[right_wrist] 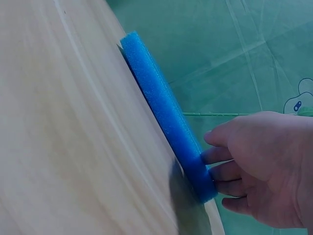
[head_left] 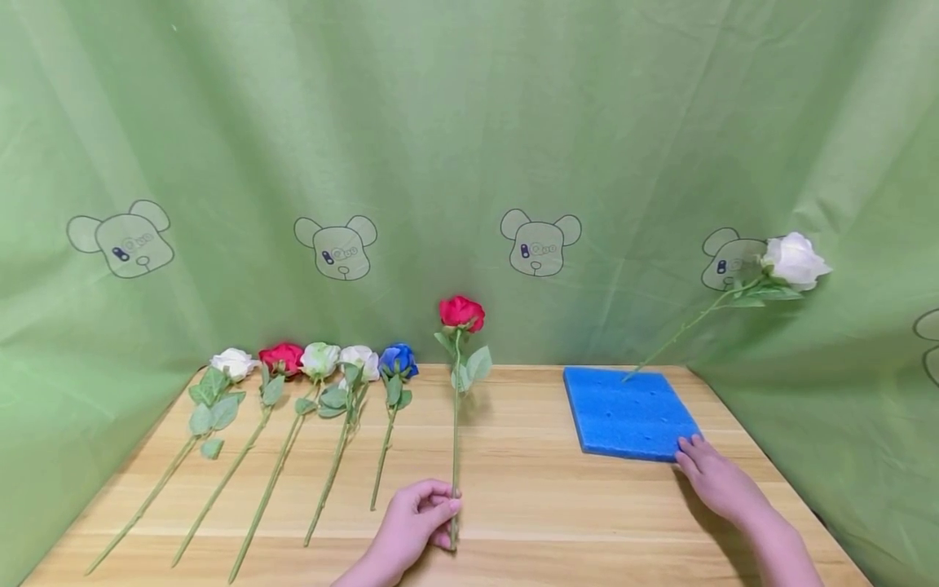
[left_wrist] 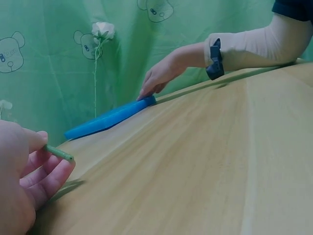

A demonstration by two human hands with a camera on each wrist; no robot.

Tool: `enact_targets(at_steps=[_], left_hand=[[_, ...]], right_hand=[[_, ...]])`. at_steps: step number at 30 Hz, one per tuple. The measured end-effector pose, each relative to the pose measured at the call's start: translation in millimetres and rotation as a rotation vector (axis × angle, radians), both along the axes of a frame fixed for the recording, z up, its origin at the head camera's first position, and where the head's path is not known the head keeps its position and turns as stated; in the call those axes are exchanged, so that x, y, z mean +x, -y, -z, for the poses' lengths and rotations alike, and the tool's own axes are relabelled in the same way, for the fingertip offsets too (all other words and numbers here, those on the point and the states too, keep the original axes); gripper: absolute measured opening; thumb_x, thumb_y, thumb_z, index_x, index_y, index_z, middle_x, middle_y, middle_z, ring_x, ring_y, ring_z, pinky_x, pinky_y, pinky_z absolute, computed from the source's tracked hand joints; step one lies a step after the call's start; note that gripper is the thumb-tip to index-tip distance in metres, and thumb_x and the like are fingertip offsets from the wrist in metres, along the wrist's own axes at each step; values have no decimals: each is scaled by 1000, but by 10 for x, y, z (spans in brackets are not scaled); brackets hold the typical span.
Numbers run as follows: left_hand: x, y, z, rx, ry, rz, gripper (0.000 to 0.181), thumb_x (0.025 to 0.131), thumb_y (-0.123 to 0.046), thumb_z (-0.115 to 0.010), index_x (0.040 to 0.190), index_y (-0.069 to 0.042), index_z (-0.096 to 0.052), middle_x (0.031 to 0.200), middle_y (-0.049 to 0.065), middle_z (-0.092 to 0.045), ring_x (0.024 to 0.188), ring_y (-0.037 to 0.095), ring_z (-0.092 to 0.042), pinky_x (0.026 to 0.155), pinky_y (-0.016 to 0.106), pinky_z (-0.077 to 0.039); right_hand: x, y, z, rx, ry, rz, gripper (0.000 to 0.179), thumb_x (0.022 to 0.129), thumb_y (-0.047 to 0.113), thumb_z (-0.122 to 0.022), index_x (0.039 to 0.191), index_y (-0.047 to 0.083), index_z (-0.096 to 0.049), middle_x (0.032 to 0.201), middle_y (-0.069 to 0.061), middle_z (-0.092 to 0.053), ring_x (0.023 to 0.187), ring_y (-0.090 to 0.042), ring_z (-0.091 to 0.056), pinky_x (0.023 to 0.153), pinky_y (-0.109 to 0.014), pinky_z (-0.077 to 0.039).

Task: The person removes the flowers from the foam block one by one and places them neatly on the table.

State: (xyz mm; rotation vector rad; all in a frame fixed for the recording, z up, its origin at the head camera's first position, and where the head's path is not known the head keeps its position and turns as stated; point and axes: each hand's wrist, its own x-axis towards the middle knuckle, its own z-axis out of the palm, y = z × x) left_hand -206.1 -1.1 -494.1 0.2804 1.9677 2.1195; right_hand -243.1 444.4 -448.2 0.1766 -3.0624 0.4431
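My left hand (head_left: 412, 523) pinches the lower stem of a red artificial rose (head_left: 462, 315) between thumb and fingers. The bloom points away from me, and the cut stem end (left_wrist: 63, 154) pokes out past the fingers in the left wrist view. My right hand (head_left: 722, 483) rests its fingertips on the near right corner of a blue foam block (head_left: 623, 414). Seen from the right wrist, those fingers (right_wrist: 227, 171) lie loosely extended along the foam's edge. A white rose (head_left: 795, 261) stands in the foam near its back edge, its stem leaning right.
Left on the wooden table (head_left: 535, 505) lie several roses in a row, blooms toward the back: a white rose (head_left: 233, 364), a red one, a pale green one, a pinkish-white one and a blue rose (head_left: 398, 359). A green curtain (head_left: 440, 147) hangs behind the table and along its sides.
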Motion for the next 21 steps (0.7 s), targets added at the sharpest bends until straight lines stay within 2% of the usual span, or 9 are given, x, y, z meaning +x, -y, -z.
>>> enact_targets(at_steps=[7, 14, 21], left_hand=[[47, 28, -36, 3, 43, 9, 32, 91, -11, -66, 112, 12, -59, 85, 4, -65, 57, 7, -60, 55, 22, -58], [98, 62, -17, 8, 77, 35, 33, 93, -13, -65, 112, 13, -59, 80, 1, -64, 62, 8, -61, 55, 22, -58], [111, 96, 7, 17, 135, 2, 33, 93, -12, -64, 114, 13, -58, 79, 0, -63, 65, 9, -61, 56, 24, -59]], right_hand=[[-16, 6, -46, 27, 2, -10, 48, 106, 19, -33, 131, -20, -45, 139, -44, -33, 128, -61, -33, 105, -69, -32], [-26, 7, -52, 45, 27, 0, 50, 106, 21, -32, 131, -20, -45, 138, -45, -34, 127, -61, -34, 104, -70, -33], [-28, 9, -54, 46, 14, 5, 50, 106, 21, -33, 131, -20, -45, 138, -44, -34, 127, -61, -34, 104, -69, -34]])
